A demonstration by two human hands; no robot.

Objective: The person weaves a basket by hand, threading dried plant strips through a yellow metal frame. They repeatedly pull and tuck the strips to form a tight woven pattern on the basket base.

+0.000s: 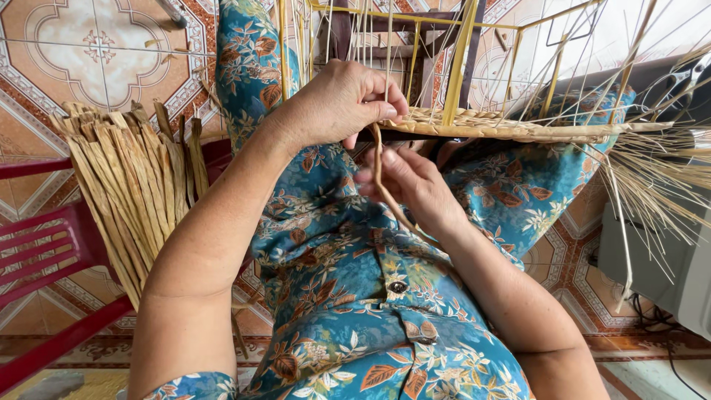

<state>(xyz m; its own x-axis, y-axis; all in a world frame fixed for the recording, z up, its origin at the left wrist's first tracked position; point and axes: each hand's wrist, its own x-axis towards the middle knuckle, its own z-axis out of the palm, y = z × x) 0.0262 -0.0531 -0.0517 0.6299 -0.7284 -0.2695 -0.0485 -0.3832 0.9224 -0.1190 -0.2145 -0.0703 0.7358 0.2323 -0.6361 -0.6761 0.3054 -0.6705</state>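
A yellow wire frame [458, 52] rests on my lap with a woven straw base [503, 127] and thin straw stakes sticking up and fanning out to the right. My left hand [337, 102] pinches a flat tan straw strand [386, 194] at the near edge of the woven base. My right hand [411, 181] sits just below, fingers curled around the same strand, which trails down toward my blue floral dress.
A bundle of flat dried straw strips [137, 185] lies on a red plastic chair [44, 248] at my left. A grey box [659, 267] with cables stands at right. Patterned floor tiles [96, 52] surround me.
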